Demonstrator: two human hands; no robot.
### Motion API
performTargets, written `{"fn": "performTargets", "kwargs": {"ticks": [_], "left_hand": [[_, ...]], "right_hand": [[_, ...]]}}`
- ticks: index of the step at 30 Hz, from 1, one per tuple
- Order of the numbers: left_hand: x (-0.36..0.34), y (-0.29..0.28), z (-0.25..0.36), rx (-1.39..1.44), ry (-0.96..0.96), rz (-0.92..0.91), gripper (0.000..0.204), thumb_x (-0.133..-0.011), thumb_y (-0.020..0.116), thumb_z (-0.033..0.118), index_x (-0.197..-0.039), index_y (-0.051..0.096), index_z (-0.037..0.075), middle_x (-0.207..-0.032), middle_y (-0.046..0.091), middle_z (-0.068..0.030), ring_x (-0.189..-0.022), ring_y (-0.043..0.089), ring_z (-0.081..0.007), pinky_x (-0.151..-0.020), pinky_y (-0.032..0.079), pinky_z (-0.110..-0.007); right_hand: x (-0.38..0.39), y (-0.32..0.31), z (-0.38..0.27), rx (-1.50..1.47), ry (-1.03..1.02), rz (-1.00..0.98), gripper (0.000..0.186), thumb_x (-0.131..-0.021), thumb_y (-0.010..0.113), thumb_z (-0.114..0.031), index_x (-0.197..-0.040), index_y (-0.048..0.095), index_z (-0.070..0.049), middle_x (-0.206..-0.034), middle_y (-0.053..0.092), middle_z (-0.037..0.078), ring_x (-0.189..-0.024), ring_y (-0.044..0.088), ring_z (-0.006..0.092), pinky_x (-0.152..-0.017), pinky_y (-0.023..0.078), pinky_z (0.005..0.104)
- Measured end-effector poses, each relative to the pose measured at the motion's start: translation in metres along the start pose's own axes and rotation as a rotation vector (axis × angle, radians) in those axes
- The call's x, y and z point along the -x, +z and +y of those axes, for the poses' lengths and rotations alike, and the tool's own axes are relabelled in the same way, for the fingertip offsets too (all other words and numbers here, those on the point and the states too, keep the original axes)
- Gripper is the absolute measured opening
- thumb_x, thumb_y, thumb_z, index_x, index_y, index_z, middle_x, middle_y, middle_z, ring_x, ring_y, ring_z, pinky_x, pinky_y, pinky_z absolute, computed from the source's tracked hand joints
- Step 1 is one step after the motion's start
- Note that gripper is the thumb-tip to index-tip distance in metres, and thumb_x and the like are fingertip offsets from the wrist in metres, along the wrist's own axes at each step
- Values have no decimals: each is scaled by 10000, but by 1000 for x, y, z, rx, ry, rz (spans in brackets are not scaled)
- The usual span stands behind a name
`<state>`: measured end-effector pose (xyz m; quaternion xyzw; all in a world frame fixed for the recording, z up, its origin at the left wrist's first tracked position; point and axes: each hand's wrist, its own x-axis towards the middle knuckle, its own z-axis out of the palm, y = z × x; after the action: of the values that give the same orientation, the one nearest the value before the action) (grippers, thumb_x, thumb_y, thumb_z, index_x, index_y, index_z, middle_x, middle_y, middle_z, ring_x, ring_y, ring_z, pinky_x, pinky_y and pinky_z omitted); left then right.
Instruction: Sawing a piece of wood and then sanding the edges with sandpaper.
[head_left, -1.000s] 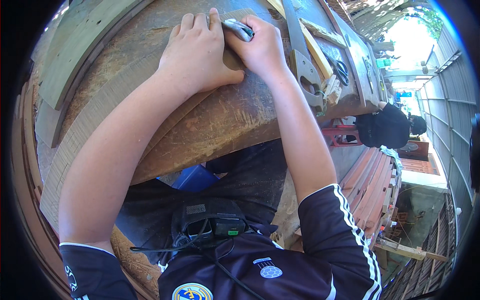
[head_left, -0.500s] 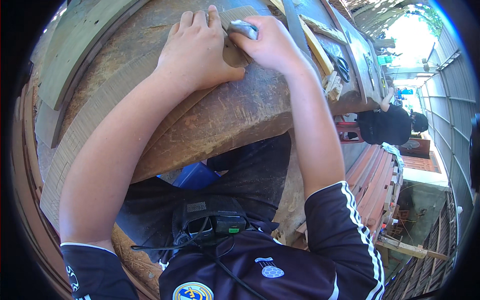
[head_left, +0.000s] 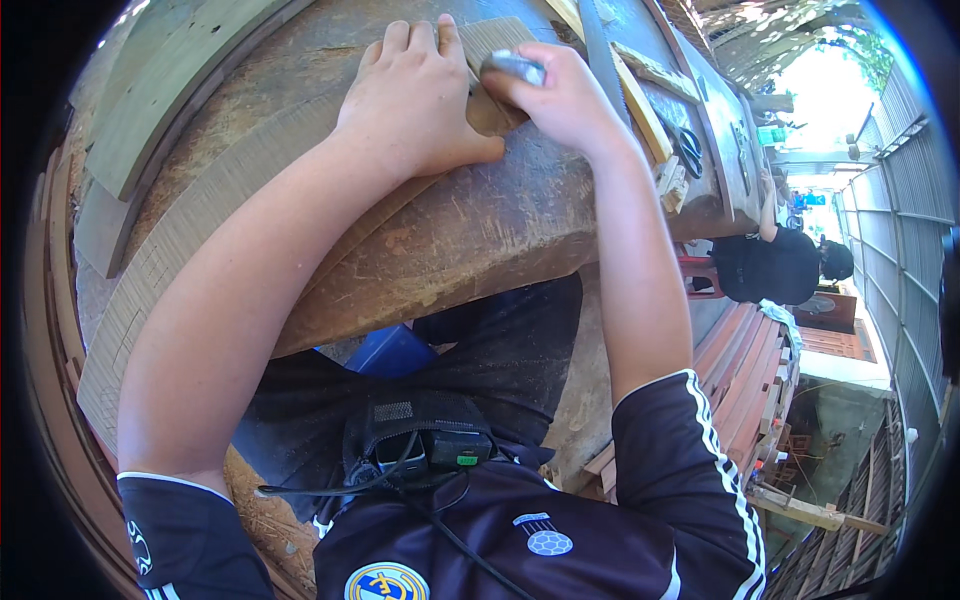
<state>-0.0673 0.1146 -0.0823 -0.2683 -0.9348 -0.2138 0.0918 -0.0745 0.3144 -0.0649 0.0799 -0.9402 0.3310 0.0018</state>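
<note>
My left hand lies flat on a long curved wooden board with striped grain, its fingers stretched out and its thumb out to the right. Just right of those fingertips, my right hand grips a small silvery-white object. Motion blurs that object, and its kind cannot be made out. It is at the board's far end, above a darker brown wooden part that shows beside my left thumb. The board rests on a worn brown wooden table.
Thick curved planks lie at the left. A saw blade, wooden strips and dark-handled scissors lie right of my right hand. Stacked reddish lumber is at right, below a person in black.
Both hands appear slightly farther right in the picture, as does the board's far end, so the view has shifted a little. My right hand still grips the silvery object, which is more blurred now.
</note>
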Motion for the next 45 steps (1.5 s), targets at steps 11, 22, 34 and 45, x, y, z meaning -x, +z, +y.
{"fn": "performTargets", "kwargs": {"ticks": [11, 22, 34, 45], "left_hand": [[1, 1, -3, -47, -5, 7, 1173, -682, 791, 551, -1503, 336, -152, -1397, 499, -305, -1351, 459, -423, -1161, 383, -486], [-1, 5, -4, -86, 12, 42, 1154, -684, 792, 556, -1492, 362, -146, -1407, 497, -303, -1357, 453, -435, -1167, 373, -492], [0, 2, -2, -68, -1, 8, 1148, -692, 785, 553, -1505, 356, -135, -1413, 496, -303, -1373, 441, -447, -1166, 369, -503], [0, 4, 0, -28, -5, 38, 1143, -682, 783, 544, -1497, 364, -140, -1377, 520, -307, -1343, 481, -430, -1159, 378, -496]], "right_hand": [[-8, 16, 1, -112, -9, 150, 289, -921, 744, -279, -961, 742, 7, -763, 716, 92, -694, 612, 123, -674, 502, 329], [-10, 24, -16, 7, 96, 237, 356, -817, 769, -360, -944, 762, -28, -864, 746, 190, -802, 729, 321, -757, 549, 394], [-9, 19, -10, 32, 25, 172, 331, -855, 771, -305, -934, 743, 15, -815, 740, 145, -713, 686, 185, -701, 539, 343], [-2, 0, 1, 46, -125, 15, 233, -843, 743, -234, -834, 671, -12, -697, 655, 144, -633, 634, 219, -625, 494, 357]]}}
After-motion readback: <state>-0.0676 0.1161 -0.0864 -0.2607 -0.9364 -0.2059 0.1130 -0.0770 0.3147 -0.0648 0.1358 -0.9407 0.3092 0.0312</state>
